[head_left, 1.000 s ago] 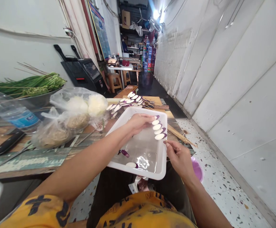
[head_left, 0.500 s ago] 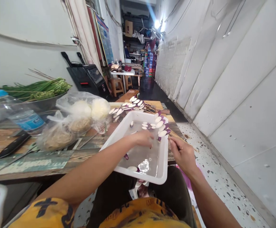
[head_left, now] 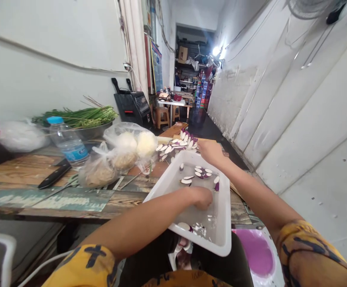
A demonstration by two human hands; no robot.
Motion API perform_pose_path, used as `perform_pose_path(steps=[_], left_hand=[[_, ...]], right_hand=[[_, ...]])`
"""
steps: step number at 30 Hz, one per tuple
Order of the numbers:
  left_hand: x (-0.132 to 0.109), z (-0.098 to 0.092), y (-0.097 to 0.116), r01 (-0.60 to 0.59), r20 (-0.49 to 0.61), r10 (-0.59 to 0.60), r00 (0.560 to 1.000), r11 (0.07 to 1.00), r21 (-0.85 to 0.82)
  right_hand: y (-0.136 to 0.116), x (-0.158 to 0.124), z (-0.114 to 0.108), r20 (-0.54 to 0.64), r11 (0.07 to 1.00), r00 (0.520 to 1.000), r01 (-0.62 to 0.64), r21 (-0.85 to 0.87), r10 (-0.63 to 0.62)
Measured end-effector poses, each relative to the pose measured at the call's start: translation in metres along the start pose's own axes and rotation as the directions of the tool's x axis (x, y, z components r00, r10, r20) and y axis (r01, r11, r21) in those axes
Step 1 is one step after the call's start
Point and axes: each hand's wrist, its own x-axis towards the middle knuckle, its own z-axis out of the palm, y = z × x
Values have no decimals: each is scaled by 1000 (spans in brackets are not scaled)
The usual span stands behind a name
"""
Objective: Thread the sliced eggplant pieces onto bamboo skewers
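Note:
A white plastic tub [head_left: 227, 215] of water sits at the table edge over my lap. Purple-skinned eggplant slices [head_left: 202, 172] with white cut faces float in it. My left hand [head_left: 203, 198] is down at the water with its fingers curled; whatever they hold, if anything, is hidden. Beyond the tub's far right corner, my right hand [head_left: 211, 152] is closed at the skewer end of some eggplant slices [head_left: 186, 137], over the pile of skewered eggplant [head_left: 169, 148]. Its fingertips are partly hidden.
To the left are plastic bags [head_left: 98, 175] of food, a water bottle [head_left: 71, 145], a black-handled knife [head_left: 54, 174] and a bowl of green vegetables [head_left: 86, 119]. A pink basin [head_left: 255, 253] stands low at the right. A wall runs along the right side.
My right hand has moved from the tub's right side forward to the pile, taking the skewered eggplant along. My left hand has curled its fingers at the water. The view has shifted left.

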Motion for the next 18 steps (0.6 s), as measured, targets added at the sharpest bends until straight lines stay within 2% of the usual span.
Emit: perform_pose_path(steps=[5, 9, 12, 14, 16, 17, 18], left_hand=[[-4, -6, 4, -8, 44, 6, 999, 999, 46], [-3, -5, 2, -2, 91, -7, 996, 995, 96], [-2, -4, 2, 10, 69, -16, 998, 996, 89], [-2, -7, 0, 29, 26, -31, 999, 997, 65], [-4, -11, -4, 133, -78, -132, 988, 991, 7], [-6, -14, -7, 208, -140, -211, 967, 978, -31], [-8, -16, -11, 300, -221, -312, 924, 950, -87]], right_hand=[[-13, 56, 31, 134, 998, 990, -31, -52, 38], [-18, 75, 51, 163, 994, 984, -65, -88, 79], [-13, 74, 50, 122, 991, 989, -72, -109, 85], [1, 64, 42, 67, 990, 994, -81, -118, 90], [26, 46, 31, 11, 984, 992, -123, -128, 125], [42, 35, 26, -10, 978, 987, -161, -136, 161], [60, 21, 23, -26, 967, 978, -210, -145, 209]])
